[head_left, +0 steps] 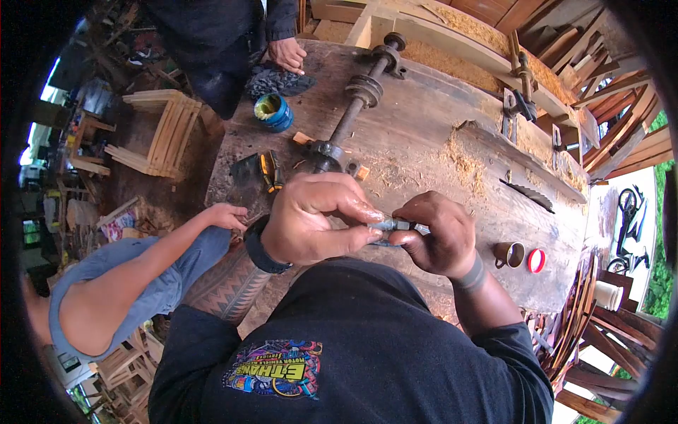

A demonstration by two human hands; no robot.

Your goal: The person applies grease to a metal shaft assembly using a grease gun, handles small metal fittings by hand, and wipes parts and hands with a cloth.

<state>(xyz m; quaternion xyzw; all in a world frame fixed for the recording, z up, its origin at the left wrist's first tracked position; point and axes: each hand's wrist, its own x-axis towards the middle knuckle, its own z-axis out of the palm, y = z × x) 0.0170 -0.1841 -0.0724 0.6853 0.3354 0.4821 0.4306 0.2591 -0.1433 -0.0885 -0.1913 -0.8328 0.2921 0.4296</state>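
Between the fingertips of both hands is a small grey metal bolt-like part (387, 225), partly covered by the fingers. My left hand (318, 218), with a dark band on its wrist, pinches one end, and its fingertips look greasy. At the other end, my right hand (441, 234) is closed with thumb and index finger on the part. Just beyond my left hand lies a metal shaft (347, 120) with bearing housings and a pulley. Orange-and-black pliers (270, 172) rest on the table to the left.
On the wooden table (417, 116) are an open blue tub (274, 113), a dark rag (272, 80), a toothed blade (528, 194), a brown mug (508, 254) and a red lid (537, 260). Another person's hand (287, 55) touches the far edge; a second person (141, 275) is at left.
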